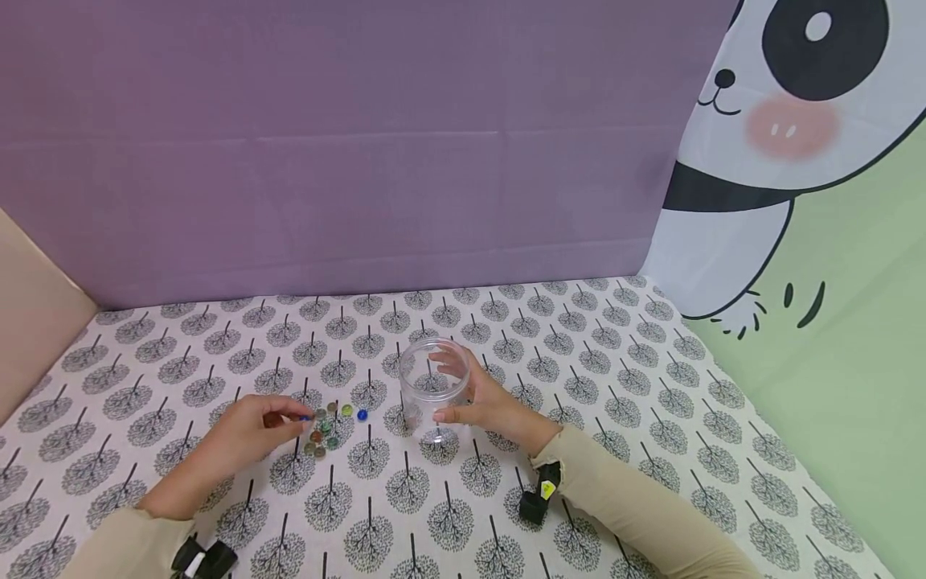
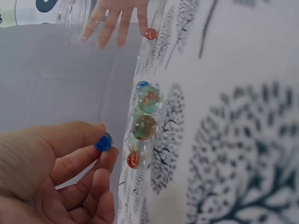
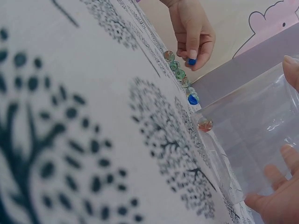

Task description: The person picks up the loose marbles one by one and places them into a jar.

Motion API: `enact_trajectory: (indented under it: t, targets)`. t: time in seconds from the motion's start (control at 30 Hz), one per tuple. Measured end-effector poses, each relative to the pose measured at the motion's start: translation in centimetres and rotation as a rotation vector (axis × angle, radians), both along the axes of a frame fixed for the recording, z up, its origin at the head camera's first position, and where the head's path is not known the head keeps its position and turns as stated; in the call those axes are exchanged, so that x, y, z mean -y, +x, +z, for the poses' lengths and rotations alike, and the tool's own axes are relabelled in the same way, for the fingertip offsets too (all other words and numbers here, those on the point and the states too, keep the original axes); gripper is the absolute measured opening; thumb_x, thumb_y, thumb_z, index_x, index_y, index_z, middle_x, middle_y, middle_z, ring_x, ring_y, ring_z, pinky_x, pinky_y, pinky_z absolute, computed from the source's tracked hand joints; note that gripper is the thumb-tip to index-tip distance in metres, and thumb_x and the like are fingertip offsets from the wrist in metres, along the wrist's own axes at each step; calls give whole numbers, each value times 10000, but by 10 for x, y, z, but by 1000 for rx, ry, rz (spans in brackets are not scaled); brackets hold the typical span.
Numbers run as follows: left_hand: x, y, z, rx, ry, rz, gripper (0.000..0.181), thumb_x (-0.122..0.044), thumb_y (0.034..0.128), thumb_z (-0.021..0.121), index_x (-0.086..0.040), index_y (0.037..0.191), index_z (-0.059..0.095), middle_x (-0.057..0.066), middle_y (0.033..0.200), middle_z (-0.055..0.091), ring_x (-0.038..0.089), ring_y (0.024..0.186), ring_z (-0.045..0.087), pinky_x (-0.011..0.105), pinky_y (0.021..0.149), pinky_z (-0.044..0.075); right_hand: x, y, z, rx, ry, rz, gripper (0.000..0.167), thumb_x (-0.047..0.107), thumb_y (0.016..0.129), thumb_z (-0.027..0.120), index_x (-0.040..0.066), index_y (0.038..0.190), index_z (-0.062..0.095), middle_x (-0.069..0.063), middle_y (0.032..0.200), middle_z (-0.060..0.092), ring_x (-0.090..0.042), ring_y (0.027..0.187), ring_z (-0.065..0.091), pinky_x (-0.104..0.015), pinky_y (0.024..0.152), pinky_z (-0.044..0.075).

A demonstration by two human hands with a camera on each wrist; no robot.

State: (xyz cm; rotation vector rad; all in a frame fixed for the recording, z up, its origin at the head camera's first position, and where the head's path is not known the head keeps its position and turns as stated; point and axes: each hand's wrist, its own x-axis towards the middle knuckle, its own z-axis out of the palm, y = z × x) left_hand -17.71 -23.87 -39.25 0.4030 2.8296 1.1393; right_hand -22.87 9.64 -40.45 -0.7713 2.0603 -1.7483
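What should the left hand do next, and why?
Probably the left hand should carry its blue marble across to the clear jar and hold it above the rim, ready to drop. The marble is already pinched and lifted off the tablecloth, the right hand grips the jar, and no lid shows on top.

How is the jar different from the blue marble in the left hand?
The jar is much bigger than the marble. The jar is clear, but the marble is blue. The jar has the right hand curled round it, while the marble is pinched in the left hand's fingertips. Both are being held.
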Motion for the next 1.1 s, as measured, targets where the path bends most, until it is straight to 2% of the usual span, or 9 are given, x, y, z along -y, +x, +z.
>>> enact_trajectory:
  t: [0.27,0.6,0.73,0.9,1.1]
  targets:
    - [-6,0,8,-6,-4,32,239,-199,864,672,-52,1052,684,17,815,624,111,675,510,239,537,433,0,0,-2,2,4,-2,1001,201,706,819,324,1471,186,42,1509,291,-209,1391,261,-485,1088,271]
    - [-14,-3,21,-39,4,22,242,-195,868,671,-47,1060,678,28,796,627,118,664,516,240,538,439,0,0,-1,4,24,-19,994,294,690,829,356,1456,198,92,1483,323,-199,1377,293,-472,1079,293]
    - [-18,-3,25,-46,24,22,243,-173,870,666,-41,1074,671,37,787,637,140,673,537,239,532,445,0,0,-1,4,20,-12,981,272,701,822,366,1453,199,95,1485,317,-196,1378,291,-476,1075,298]
    - [-21,-2,27,-50,40,26,262,-191,878,660,-40,1093,665,40,777,642,159,674,552,230,507,443,1,0,-1,-1,17,-3,971,278,707,820,361,1452,203,81,1490,309,-199,1380,282,-478,1072,301]
    - [-25,-1,27,-70,47,43,264,-206,882,659,-65,1105,669,41,782,652,124,644,529,230,466,403,0,-1,-3,-10,5,1,978,246,712,815,322,1465,194,44,1501,302,-231,1383,279,-485,1074,297]
